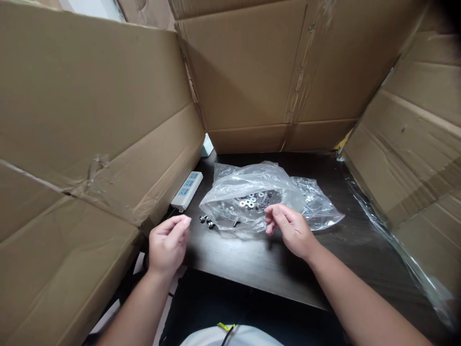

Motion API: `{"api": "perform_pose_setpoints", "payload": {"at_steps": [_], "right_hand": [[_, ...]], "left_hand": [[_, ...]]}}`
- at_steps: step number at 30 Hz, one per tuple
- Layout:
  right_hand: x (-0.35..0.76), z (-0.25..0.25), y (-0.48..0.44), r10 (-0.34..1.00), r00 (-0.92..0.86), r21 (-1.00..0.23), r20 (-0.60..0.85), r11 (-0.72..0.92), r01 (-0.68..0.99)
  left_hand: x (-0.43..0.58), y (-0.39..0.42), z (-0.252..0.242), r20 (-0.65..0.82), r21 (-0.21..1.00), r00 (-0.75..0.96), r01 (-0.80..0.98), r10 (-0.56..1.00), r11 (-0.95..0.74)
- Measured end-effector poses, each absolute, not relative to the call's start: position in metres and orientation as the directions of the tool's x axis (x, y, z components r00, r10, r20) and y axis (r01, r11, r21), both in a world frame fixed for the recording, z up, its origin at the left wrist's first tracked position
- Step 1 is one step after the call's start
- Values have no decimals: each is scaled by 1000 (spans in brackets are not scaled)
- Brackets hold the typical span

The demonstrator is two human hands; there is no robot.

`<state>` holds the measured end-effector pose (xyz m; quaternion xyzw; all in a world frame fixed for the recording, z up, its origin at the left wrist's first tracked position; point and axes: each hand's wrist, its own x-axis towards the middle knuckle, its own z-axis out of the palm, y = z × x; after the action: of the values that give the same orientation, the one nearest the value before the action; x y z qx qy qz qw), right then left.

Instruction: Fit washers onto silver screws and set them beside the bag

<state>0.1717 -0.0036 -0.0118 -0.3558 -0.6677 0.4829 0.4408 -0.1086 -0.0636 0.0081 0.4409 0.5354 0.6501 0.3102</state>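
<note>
Washers [248, 202] in bag [288, 191], any print unreadable

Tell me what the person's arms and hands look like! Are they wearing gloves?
No gloves: the left hand and right hand are bare. No watch, bracelet or sleeve shows on either forearm. Below, there's what looks like white clothing, with a black cord and a yellow strip.

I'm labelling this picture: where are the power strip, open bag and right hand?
Power strip [187, 191]: head view, socket face.
Open bag [248, 177]: head view, upper plastic sheet.
Right hand [291, 229]: head view, thumb side.
</note>
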Motion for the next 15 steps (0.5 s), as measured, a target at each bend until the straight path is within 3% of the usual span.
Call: {"api": "perform_pose_setpoints", "payload": {"at_steps": [1,3,6,8,11,15], "right_hand": [[171,-12,-5,892,-367,-953,264,299,41],[170,-10,-9,858,-374,-920,353,390,28],[169,-5,-13,755,-382,-804,533,592,49],[167,-1,-12,696,-411,-729,589,676,102],[166,1,-7,667,-494,-663,558,716,219],[172,2,-1,662,-559,-668,499,705,239]], "left_hand": [[-97,-64,17,100,973,-340,-164,935,-164],[-70,-62,32,-143,885,-130,-461,981,68],[-30,-49,40,-373,681,139,-631,917,372],[-10,-40,38,-379,592,230,-684,896,426],[4,-30,33,-370,520,287,-724,883,453],[6,-25,31,-339,499,361,-714,869,491]]}}
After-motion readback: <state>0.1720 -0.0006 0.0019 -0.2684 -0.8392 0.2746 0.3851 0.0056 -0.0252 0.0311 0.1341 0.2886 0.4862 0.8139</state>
